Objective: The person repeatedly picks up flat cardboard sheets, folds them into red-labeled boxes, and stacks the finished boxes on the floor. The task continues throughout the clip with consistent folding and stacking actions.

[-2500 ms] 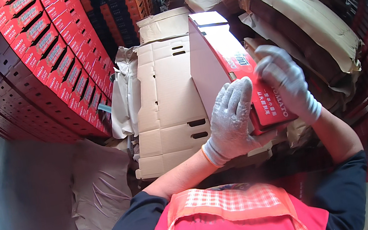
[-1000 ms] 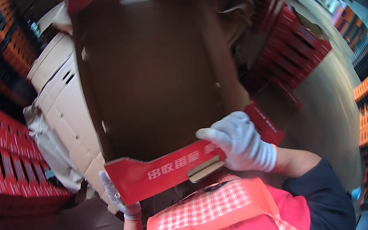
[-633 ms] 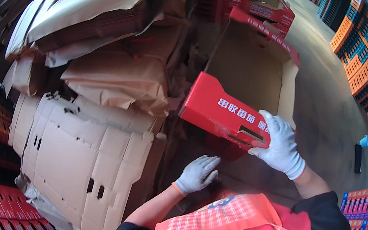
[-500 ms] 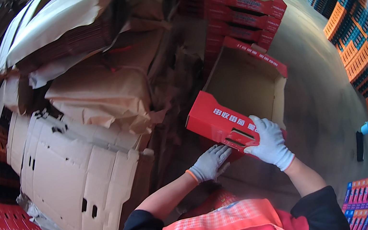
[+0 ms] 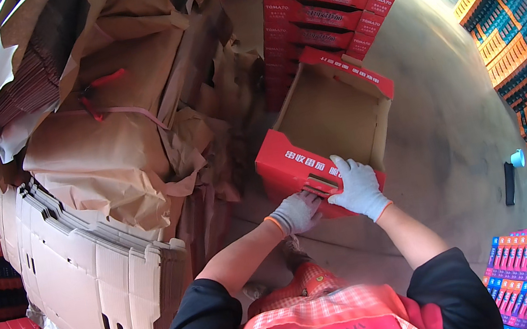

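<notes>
An open-topped red cardboard box [image 5: 271,160] with a plain brown inside stands in front of me, its near wall toward me. My right hand [image 5: 358,189], in a white knitted glove, is closed over the top edge of that wall, thumb on the outer face and fingers toward the inside. My left hand [image 5: 297,212], gloved alike, is beside it, with its fingers pressed together at the handle slot in the same wall. The fingertips partly disappear at the slot, so how deep they reach is hidden.
A stack of similar red boxes [image 5: 315,13] rises beyond this box. Flattened cardboard sheets [image 5: 78,265] and bundles in brown paper [image 5: 102,156] are piled at my left, with red-handled pliers [image 5: 95,95] on top. Orange and teal crate stacks [image 5: 513,53] line the right side.
My left hand has gone from fingers stretched along the box's near wall to fingers bent at the handle slot. My right hand stays on the edge. The whole view has shifted.
</notes>
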A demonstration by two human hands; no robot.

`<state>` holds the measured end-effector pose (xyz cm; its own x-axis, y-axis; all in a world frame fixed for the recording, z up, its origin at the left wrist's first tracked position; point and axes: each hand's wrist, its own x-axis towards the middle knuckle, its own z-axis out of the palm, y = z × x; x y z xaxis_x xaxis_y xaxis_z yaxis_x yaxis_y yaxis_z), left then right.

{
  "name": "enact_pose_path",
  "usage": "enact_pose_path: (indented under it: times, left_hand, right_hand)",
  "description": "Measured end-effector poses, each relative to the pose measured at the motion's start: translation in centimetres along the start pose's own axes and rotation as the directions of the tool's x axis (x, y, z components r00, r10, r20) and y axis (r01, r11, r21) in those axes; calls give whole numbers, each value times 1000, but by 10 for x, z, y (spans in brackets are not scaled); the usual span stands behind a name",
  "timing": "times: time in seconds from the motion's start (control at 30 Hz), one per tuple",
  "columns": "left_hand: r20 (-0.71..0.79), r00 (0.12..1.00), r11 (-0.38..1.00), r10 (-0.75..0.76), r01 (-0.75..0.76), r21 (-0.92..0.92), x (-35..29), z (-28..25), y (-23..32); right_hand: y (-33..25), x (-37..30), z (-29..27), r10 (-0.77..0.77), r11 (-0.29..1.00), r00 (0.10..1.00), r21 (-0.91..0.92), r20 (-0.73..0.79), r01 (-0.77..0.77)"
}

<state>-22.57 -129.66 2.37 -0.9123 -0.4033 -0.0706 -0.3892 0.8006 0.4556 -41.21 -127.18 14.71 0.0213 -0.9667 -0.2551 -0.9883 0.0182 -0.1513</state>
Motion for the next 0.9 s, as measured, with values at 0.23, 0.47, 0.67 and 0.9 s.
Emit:
enact_pose_path:
  times: [0.23, 0.47, 0.67, 0.9]
  left_hand:
    - [-71, 995, 995, 74, -69, 72, -12, 3, -2]
    - [-174, 984, 969, 34, 10, 247, -8, 22, 11]
    - [-99, 991, 981, -85, 100, 167, -6, 13, 22]
    - [-497, 867, 947, -30, -135, -292, -90, -1, 64]
  right_hand:
    - [-3, -7, 5, 76, 997, 996, 9, 45, -77]
    - [1, 3, 9, -28, 1000, 999, 8, 23, 28]
    - [2, 11, 35, -18, 998, 1000, 53, -11, 19]
    - [18, 7, 47, -37, 997, 996, 64, -82, 42]
